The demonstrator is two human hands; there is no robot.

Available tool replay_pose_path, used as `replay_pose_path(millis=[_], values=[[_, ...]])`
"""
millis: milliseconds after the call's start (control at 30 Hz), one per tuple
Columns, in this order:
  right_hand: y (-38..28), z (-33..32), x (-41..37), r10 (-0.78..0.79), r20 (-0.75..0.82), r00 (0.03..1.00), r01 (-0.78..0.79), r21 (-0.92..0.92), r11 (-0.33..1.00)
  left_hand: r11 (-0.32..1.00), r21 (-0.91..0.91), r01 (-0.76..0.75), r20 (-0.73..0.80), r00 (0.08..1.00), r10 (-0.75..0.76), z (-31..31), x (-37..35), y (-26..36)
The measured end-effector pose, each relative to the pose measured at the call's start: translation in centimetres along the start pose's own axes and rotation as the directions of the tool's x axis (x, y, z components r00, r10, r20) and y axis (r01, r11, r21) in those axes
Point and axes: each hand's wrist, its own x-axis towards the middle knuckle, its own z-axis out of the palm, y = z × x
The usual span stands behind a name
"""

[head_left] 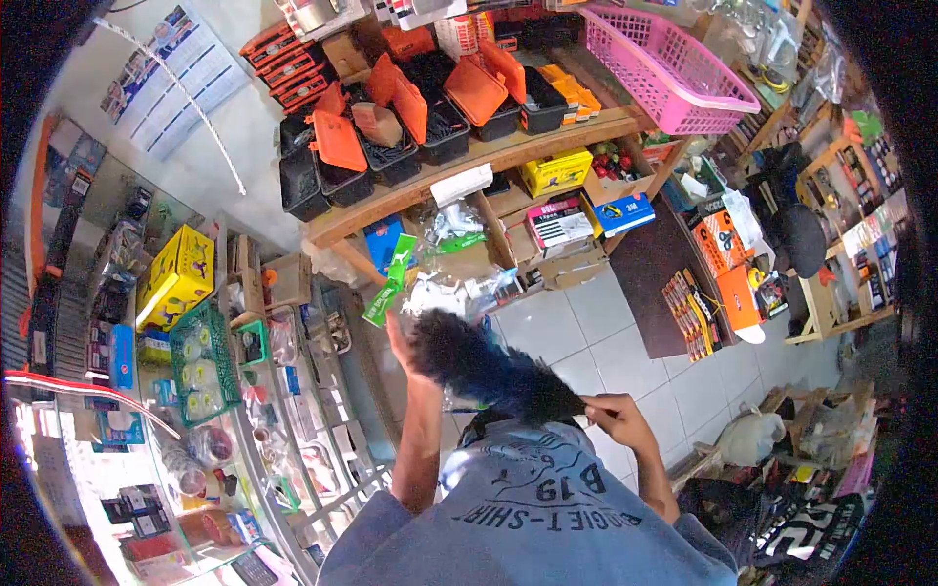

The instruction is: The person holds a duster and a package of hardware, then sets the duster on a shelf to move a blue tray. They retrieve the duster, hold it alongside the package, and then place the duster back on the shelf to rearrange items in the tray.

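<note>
A dark, fluffy feather duster [493,376] stretches across in front of my shirt. At its thin right end, my right hand [620,422] is closed around the handle, thumb and fingers pinched together. On the other side, my left hand [399,344] is raised, partly covered by the duster's bushy end. It grips a clear plastic packet with a green header card [391,283]. Whitish contents show through the plastic beside the card, though I cannot make out what they are. The duster's tip lies against or just in front of the packet.
Black bins with orange lids [396,107] line a wooden shelf [469,161] ahead, near a pink basket [674,73]. A glass-shelved case [283,430] stands close on my left. A brown panel [650,273] holds packaged goods to the right, above the tiled floor [547,322].
</note>
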Motion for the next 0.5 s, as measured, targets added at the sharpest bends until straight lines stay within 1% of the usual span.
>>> replay_pose_path(millis=[33, 67, 100, 133, 167, 200, 233, 267, 300, 333, 400, 433, 467, 500], values=[[-0.4, -0.2, 0.0, 0.011, -0.089, 0.996, -0.01, 0.013, 1.0, 0.976, 0.175, -0.133, 0.065, 0.99, 0.123, -0.5, -1.1, -1.2], [-0.6, -0.3, 0.0, 0.024, -0.176, 0.984, -0.019, 0.028, 0.999, 0.985, 0.157, -0.071, -0.451, 0.882, 0.135, 2.2, -0.1, -1.4], [0.4, -0.5, 0.0, 0.011, -0.167, 0.986, -0.009, 0.014, 1.0, 0.997, -0.074, -0.035, -0.233, 0.972, 0.017, -1.9, -0.4, -0.4], [0.3, -0.9, -0.1, 0.008, -0.165, 0.986, -0.007, 0.011, 1.0, 0.957, -0.285, 0.057, 0.023, 0.998, -0.053, -5.9, -0.5, 0.6], [0.0, -1.2, -0.2, -0.008, -0.086, 0.996, 0.007, -0.017, 1.0, 0.913, -0.398, 0.091, 0.099, 0.994, -0.056, -3.6, -0.6, 0.2], [-0.2, -1.4, -0.1, -0.022, -0.007, 1.0, 0.022, -0.044, 0.999, 0.989, 0.118, -0.094, -0.378, 0.916, 0.132, 0.0, -0.1, -1.0], [-0.4, -1.4, -0.1, -0.025, -0.006, 1.0, 0.025, -0.047, 0.999, 0.988, 0.115, -0.104, -0.343, 0.929, 0.138, -1.7, -0.1, -0.6], [-0.5, -1.3, 0.0, -0.04, -0.05, 0.998, 0.038, -0.044, 0.998, 0.987, 0.11, -0.115, -0.308, 0.94, 0.144, -4.6, -0.2, -0.1], [-0.6, -1.3, 0.0, -0.055, -0.092, 0.994, 0.051, -0.042, 0.998, 0.992, -0.071, 0.103, 0.212, 0.974, -0.086, -1.4, 0.0, 0.1], [-0.8, -1.3, 0.0, -0.054, -0.087, 0.995, 0.051, -0.043, 0.998, 0.99, 0.106, -0.089, -0.467, 0.875, 0.128, 1.8, -0.2, -1.3], [-1.1, -1.3, -0.1, 0.09, -0.161, 0.983, -0.078, 0.082, 0.994, 0.984, -0.157, -0.09, -0.271, 0.961, 0.044, -0.6, -0.4, -0.4], [-1.1, -1.5, -0.1, 0.087, -0.155, 0.984, -0.076, 0.077, 0.994, 0.992, -0.099, -0.08, -0.192, 0.98, 0.06, -1.4, -0.6, -0.3], [-1.0, -1.7, -0.2, 0.06, -0.121, 0.991, -0.053, 0.062, 0.997, 0.991, -0.1, -0.087, -0.192, 0.979, 0.066, -1.0, -0.6, -0.5], [-0.9, -1.9, -0.4, 0.033, -0.088, 0.996, -0.029, 0.048, 0.998, 0.99, 0.06, -0.125, -0.252, 0.958, 0.136, -0.6, -0.7, -0.7]])
